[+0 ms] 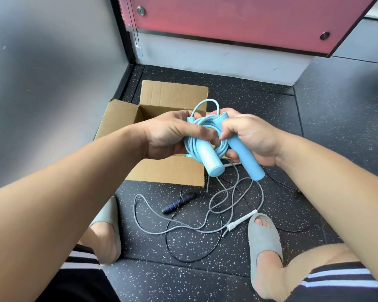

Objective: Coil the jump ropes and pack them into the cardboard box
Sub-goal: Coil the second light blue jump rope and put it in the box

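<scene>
So the blue jump rope (202,125) is basically coiled up at this point, held right above the open cardboard box (172,92). The left hand (172,136) is curled around the bundle of loops plus one handle (207,158), and the right hand (253,138) is wrapped around the other handle (247,162), fingers pinching in toward the coil. Nothing is in the box yet as far as I can see, though the hands block part of the inside.

My guess is this is the tuck-the-end-and-drop-it stage. Stuff that could go sideways:

- One loose loop (205,103) pokes out the top of the bundle. If nothing locks it, the whole coil probably springs open the second either grip relaxes.
- The handles stick out at different angles, so the bundle might catch on a box flap going in.
- The grey rope (153,216) and the black rope (168,247) are sprawled across each other on the floor (205,269), and the grey one's white handle (240,221) lies right beside a slipper (264,240). Yanking one up likely drags the other along or knots them, and a shuffled foot could pin it.
</scene>
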